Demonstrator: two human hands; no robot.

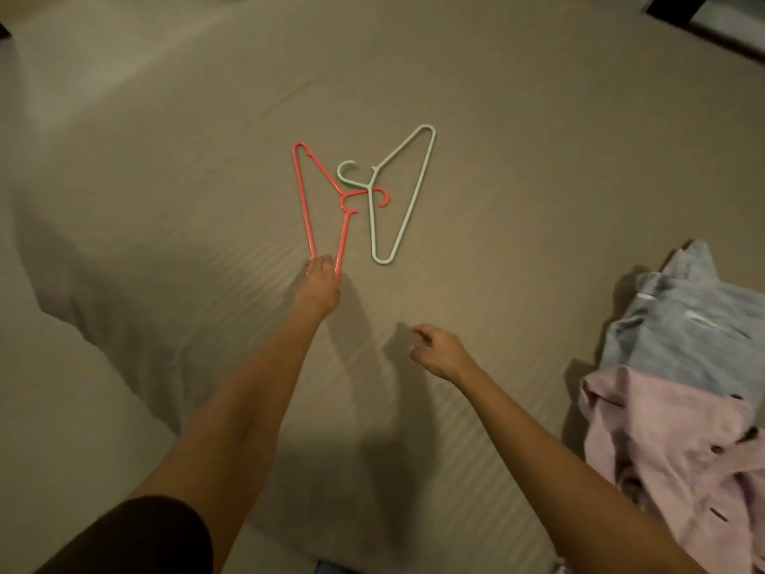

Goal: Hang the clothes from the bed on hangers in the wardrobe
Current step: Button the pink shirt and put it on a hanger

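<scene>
The coral plastic hanger (302, 192) is lying long-axis up-frame, hook pointing right; the left hand (319, 285) is gripping its lower corner.

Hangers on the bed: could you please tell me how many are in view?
2. The red hanger lies mid-bed, its near end under the left hand; the green hanger lies just right of it, hooks crossing. Others may be hidden under the clothes.
</scene>
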